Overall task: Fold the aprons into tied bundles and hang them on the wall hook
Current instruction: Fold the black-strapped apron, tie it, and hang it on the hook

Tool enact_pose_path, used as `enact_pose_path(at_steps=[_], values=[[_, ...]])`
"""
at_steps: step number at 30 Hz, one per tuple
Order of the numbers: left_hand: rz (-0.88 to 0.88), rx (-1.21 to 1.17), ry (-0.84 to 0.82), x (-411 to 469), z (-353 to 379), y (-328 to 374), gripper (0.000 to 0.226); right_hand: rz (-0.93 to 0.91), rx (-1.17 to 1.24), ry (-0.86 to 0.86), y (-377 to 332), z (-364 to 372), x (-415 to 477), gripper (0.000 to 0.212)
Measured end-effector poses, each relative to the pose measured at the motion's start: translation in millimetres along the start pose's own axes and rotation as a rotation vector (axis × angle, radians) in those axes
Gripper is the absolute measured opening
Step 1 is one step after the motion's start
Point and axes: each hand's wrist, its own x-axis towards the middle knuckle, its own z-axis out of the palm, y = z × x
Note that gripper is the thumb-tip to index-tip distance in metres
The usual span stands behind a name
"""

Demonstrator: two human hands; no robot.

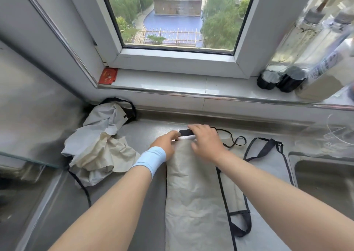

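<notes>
A beige apron [193,189] lies folded into a long strip on the steel counter, running away from me. At its far end my left hand [166,143], with a light blue wristband, pinches the rolled top edge. My right hand [206,140] lies over the same end, fingers curled on the black strap [186,132]. Thin black ties [234,141] trail off to the right. A second grey apron with black trim [268,164] lies flat beside it on the right. A crumpled heap of more aprons [101,147] sits at the left. No wall hook is in view.
The steel counter [134,193] meets a window sill [172,82] at the back. Several bottles [298,59] stand on the sill at the right. A sink basin [329,180] opens at the right edge. A glass shelf edge [28,158] juts in from the left.
</notes>
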Motion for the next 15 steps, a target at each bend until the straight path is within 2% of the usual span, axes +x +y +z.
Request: enact_pose_path(at_steps=[3,7,9,12,15], values=[[0.018,-0.016,-0.01,0,0,0,0.041,0.03,-0.032,-0.144,-11,8,14,0.072],[0.055,0.042,-0.002,1,-7,1,0.038,0.092,-0.351,-0.19,-1,4,25,0.046],[0.043,0.013,-0.008,1,-10,1,0.038,0.159,-0.326,-0.2,10,1,27,0.042],[0.036,-0.021,-0.054,1,-14,5,0.038,0.213,-0.157,-0.141,22,-1,29,0.059],[0.06,-0.029,-0.12,0,-17,10,0.039,0.083,-0.131,-0.163,15,1,32,0.077]])
